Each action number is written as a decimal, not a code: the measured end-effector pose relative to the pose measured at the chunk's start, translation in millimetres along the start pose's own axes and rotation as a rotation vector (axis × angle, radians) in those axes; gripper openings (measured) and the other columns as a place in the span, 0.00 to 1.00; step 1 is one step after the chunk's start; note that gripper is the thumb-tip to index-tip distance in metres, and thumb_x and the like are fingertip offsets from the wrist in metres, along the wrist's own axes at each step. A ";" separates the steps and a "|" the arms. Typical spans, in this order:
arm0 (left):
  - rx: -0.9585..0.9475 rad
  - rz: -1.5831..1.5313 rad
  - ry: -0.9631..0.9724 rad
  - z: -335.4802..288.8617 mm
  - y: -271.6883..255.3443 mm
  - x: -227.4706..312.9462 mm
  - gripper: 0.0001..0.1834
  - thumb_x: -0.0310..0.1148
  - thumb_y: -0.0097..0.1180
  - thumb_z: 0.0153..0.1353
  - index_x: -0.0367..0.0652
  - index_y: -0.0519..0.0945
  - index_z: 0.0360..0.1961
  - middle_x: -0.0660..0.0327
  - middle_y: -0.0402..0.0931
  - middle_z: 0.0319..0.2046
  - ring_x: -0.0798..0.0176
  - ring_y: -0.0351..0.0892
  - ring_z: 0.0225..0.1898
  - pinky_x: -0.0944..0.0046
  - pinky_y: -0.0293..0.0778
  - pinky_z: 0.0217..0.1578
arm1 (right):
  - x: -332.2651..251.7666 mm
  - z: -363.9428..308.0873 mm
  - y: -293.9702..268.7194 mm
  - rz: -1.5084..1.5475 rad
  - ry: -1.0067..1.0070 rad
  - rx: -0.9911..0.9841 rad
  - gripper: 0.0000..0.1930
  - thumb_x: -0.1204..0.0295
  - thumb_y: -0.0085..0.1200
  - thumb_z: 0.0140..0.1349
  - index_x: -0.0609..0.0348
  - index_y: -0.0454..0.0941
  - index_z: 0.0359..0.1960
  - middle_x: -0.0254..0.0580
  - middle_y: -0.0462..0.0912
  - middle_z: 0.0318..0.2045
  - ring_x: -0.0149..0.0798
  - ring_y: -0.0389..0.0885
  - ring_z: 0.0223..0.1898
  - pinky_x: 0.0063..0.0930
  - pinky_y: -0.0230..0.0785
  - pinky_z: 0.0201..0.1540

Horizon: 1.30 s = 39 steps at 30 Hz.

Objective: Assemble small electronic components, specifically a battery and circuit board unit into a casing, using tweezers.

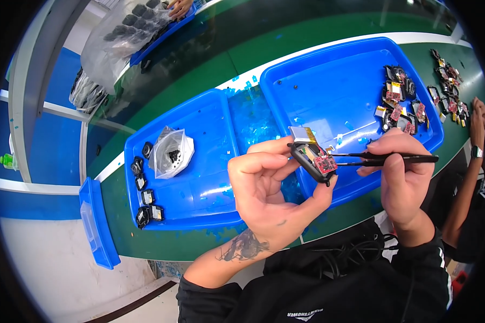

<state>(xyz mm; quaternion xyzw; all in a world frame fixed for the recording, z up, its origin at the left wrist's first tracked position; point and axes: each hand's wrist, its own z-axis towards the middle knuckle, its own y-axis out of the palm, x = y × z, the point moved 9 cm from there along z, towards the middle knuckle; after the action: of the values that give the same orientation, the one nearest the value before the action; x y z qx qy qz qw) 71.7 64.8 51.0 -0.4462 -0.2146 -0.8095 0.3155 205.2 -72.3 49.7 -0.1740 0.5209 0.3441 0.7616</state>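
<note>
My left hand point(272, 188) grips a small black device housing point(305, 157) by its edges, tilted above the gap between two blue trays. Inside the housing sits a red circuit board point(324, 163), and a silver battery with a yellow strip point(303, 134) sticks out past its upper end. Black tweezers point(385, 159) are pinched between the thumb and fingers of my right hand point(403, 177). Their tips reach the edge of the circuit board; whether they grip anything there is too small to tell.
The right blue tray point(328, 59) holds several opened devices point(396, 99) at its right end. In the left blue tray point(215, 156) are a plastic bag of small black parts point(171, 152) and several housings point(147, 197). Another person's arm point(475, 140) rests at the right, near more circuit boards point(448, 81).
</note>
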 end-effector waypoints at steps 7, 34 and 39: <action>-0.025 0.049 0.037 -2.5 -0.2 2.4 0.35 0.14 0.70 0.39 0.36 0.62 0.46 0.45 0.66 0.50 0.59 0.75 0.52 0.65 0.79 0.49 | 13.2 -4.4 1.5 0.091 0.109 0.078 0.11 0.70 0.51 0.67 0.69 0.78 0.37 0.45 0.81 0.30 0.31 0.81 0.26 0.21 0.76 0.29; -0.002 0.115 0.123 -7.2 1.1 6.3 0.35 0.15 0.72 0.38 0.36 0.62 0.45 0.44 0.67 0.49 0.58 0.75 0.49 0.65 0.77 0.47 | 0.4 -11.7 7.5 -0.068 0.009 0.212 0.08 0.74 0.52 0.66 0.69 0.78 0.35 0.45 0.82 0.29 0.29 0.81 0.23 0.18 0.73 0.26; -0.030 0.141 0.109 -2.9 0.2 9.1 0.35 0.13 0.69 0.40 0.39 0.60 0.45 0.44 0.68 0.48 0.54 0.77 0.48 0.61 0.80 0.45 | 19.2 -4.9 2.0 0.104 0.157 0.251 0.11 0.70 0.49 0.68 0.70 0.76 0.36 0.45 0.82 0.29 0.30 0.81 0.23 0.20 0.75 0.26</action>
<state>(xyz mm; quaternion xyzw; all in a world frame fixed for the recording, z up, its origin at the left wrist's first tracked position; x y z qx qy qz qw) 66.5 60.0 57.4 -0.4200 -0.1529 -0.8116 0.3761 204.7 -67.4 30.4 -0.0765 0.6263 0.3005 0.7153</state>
